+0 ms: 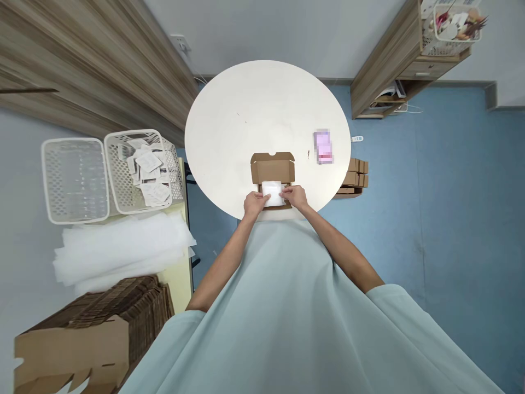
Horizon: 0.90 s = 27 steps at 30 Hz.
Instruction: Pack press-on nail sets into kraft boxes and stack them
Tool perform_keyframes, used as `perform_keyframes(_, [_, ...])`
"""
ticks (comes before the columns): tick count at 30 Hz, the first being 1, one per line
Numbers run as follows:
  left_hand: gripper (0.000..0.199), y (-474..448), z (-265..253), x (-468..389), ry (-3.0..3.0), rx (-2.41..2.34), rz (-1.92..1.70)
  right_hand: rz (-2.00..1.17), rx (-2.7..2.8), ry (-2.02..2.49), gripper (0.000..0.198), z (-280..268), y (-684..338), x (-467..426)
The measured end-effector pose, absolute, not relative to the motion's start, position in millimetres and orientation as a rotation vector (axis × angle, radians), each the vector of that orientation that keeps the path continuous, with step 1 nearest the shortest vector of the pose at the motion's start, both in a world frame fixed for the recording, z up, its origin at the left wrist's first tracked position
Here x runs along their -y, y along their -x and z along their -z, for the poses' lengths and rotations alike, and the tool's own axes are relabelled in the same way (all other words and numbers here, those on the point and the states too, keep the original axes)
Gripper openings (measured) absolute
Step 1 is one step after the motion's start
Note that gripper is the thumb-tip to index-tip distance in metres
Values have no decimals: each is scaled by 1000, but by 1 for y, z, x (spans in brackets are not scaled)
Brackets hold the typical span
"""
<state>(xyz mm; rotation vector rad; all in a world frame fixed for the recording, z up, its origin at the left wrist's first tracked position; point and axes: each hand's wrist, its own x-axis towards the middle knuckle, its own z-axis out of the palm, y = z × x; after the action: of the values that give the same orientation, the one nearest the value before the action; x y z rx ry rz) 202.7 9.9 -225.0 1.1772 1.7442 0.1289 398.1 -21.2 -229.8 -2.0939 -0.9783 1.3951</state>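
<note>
"Where are we up to?"

"The carton (273,172) stands made up at the bench's (262,98) near edge, lid thrown back toward the far edge. Folding looks done to me!"

"And the white packet (272,193)?"

"Right in the carton's mouth! Whether it's fully bedded down, I can't tell from here."

"Hands?"

"Both on it! Left hand (255,203) has its fingers nearly closed at the packet's left side, thumb lying over the top. Right hand (295,195) pinches the right side, fingertips together. How firmly either grips, I can't say."

"So what's left?"

"By my reckoning, settling that packet and shutting the lid. It's wide open, so call it past halfway on this one."

"And that purple pack (324,146) by the bench's right edge?"

"Neither hand is on it; it lies well apart from the carton."
</note>
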Motion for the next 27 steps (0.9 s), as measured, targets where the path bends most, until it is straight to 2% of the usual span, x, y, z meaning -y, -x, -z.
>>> perform_keyframes(6, [17,-216,229,-17,-1339,-1840,44,-1327,1145,2268,16,238,-394,15])
perform_keyframes(12, [30,-221,230,-15,-1456,-1835,165,-1220,1408,2366,21,237,-388,11])
perform_keyframes(17, [28,-228,232,-17,-1578,-1776,332,-1188,1614,2477,29,234,-383,4])
perform_keyframes(20, [25,-234,231,-18,-1629,-1730,418,-1171,1653,2509,27,235,-379,1])
perform_keyframes(24, [24,-231,224,-17,-1698,-1688,383,-1211,1565,2429,20,233,-383,2])
perform_keyframes(27, [24,-216,219,-21,-1683,-1690,192,-1183,1471,2302,20,225,-398,7])
